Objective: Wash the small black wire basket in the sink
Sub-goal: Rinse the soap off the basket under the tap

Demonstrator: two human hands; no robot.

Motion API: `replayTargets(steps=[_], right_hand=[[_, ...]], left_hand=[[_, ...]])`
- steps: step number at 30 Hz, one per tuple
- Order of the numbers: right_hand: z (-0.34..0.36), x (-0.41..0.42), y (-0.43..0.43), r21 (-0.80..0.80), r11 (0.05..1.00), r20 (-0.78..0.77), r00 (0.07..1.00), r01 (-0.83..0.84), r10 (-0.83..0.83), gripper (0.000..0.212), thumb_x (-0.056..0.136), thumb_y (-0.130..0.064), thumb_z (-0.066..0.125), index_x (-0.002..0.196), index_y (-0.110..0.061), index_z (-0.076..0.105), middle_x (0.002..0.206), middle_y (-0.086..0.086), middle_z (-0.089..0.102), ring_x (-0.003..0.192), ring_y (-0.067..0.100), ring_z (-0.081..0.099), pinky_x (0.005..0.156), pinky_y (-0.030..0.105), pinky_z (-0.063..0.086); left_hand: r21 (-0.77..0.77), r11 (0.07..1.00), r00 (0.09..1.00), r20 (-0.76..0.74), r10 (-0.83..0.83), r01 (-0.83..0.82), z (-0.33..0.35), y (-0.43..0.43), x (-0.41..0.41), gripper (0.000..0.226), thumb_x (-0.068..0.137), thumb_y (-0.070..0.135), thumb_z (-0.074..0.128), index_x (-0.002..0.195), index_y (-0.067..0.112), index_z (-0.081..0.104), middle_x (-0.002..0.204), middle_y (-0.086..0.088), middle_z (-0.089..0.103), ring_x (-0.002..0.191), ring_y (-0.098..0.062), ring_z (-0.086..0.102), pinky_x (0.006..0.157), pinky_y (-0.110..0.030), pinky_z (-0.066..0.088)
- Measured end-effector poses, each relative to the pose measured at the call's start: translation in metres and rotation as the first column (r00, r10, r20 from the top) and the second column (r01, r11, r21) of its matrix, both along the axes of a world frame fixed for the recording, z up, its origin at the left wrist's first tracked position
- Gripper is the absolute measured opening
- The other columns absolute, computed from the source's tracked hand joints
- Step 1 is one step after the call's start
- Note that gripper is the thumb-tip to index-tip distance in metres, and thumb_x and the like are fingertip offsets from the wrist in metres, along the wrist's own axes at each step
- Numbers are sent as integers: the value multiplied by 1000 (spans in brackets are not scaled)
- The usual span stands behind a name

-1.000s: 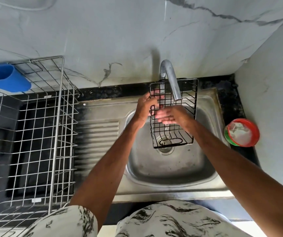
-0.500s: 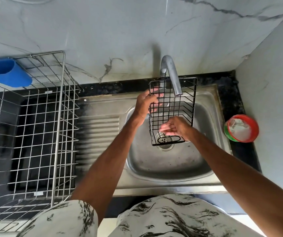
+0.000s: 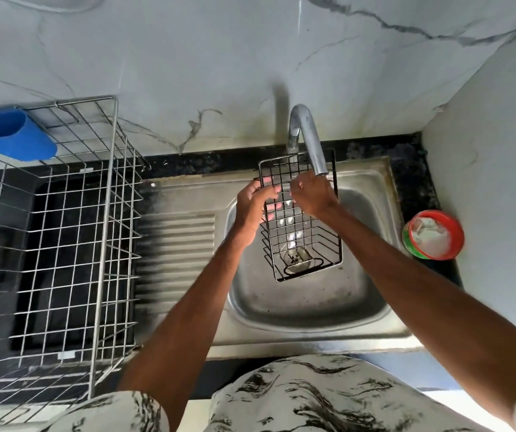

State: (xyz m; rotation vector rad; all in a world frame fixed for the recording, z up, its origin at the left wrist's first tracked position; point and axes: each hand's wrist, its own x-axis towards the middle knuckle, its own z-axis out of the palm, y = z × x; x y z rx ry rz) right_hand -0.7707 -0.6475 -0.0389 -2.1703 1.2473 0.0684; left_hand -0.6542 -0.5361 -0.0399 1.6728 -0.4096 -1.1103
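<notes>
Two bare hands hold the small black wire basket [image 3: 301, 219] over the bowl of the steel sink [image 3: 309, 310], under the spout of the curved metal tap [image 3: 309, 141]. Basket is tilted, open side toward the camera, its lower end above the drain [image 3: 295, 257] and its upper end up against the tap spout.

Left hand [image 3: 252, 207]: fingers curled around the basket's left edge near the top, fingertips showing through the mesh from behind. Firm hold on the wire.

Right hand [image 3: 314, 194]: lies on the inside of the mesh near the top, just below the tap outlet, back of the hand toward the camera. Fingers bent against the wires; cannot tell whether they close around a wire or only press on it.

Bright streaks show through the mesh below the spout; cannot say for certain that water runs.

Surroundings: ribbed draining board [image 3: 178, 244] left of the bowl. Large silver wire rack [image 3: 63, 244] stands on the dark counter farther left, with a blue plastic holder [image 3: 10, 135] at its back corner. Round red-and-green tub [image 3: 434, 235] with something white in it sits on the counter right of the sink, well apart from the basket.
</notes>
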Motion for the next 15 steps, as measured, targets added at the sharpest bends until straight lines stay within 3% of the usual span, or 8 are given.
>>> replayTargets(steps=[2, 4, 5, 8, 10, 12, 15], right_hand=[[-12, -4, 7, 234, 959, 175, 963, 162, -205, 37, 105, -19, 42, 93, 1, 70, 91, 21, 73, 80, 32, 74, 66, 35, 60], [-22, -10, 14, 506, 827, 183, 906, 246, -382, 33, 105, -14, 43, 92, 0, 71, 91, 23, 74, 79, 32, 75, 66, 37, 63], [-24, -13, 17, 583, 775, 144, 907, 245, -395, 29, 104, -12, 45, 98, 0, 71, 97, 22, 75, 82, 30, 75, 68, 34, 63], [-20, -21, 14, 688, 681, 154, 865, 253, -477, 21, 101, -3, 51, 111, -2, 69, 113, 22, 73, 87, 22, 73, 83, 32, 61], [-4, -24, 5, 751, 606, 226, 760, 262, -609, 25, 99, 3, 52, 121, -2, 64, 116, 26, 70, 86, 17, 71, 84, 27, 59], [8, -28, -3, 755, 596, 288, 678, 274, -677, 29, 97, 10, 51, 123, 2, 63, 115, 22, 72, 98, 21, 73, 90, 28, 59], [16, -33, -10, 776, 581, 302, 665, 245, -683, 33, 96, 17, 46, 120, 6, 66, 112, 19, 73, 102, 24, 74, 87, 26, 60]], left_hand=[[17, 1000, 1000, -5, -19, 19, 0, 5, -2, 46, 71, 36, 71, 107, 8, 69, 94, -7, 76, 100, -27, 71, 94, -55, 55], [35, 999, 999, 34, -31, 30, -4, 9, -2, 39, 74, 39, 71, 101, 11, 71, 100, -13, 77, 97, -25, 72, 91, -49, 54], [53, 998, 998, 50, -35, 32, -6, 11, -2, 34, 74, 41, 71, 99, 17, 73, 100, -10, 78, 99, -28, 73, 93, -51, 54], [105, 994, 997, 67, -46, 38, -17, 15, 2, 26, 77, 44, 74, 99, 29, 74, 95, 2, 80, 97, -26, 76, 97, -58, 54], [143, 989, 999, 44, -29, 22, -21, 16, 4, 44, 74, 46, 78, 114, 28, 72, 97, 1, 81, 92, -26, 79, 98, -55, 54], [163, 987, 1000, 22, -17, 13, -22, 17, 6, 68, 71, 47, 80, 130, 16, 66, 106, -6, 80, 91, -25, 80, 97, -54, 54], [188, 982, 999, 34, -13, 7, -16, 18, 9, 69, 63, 50, 78, 124, 18, 68, 113, -4, 78, 88, -21, 80, 93, -51, 57]])
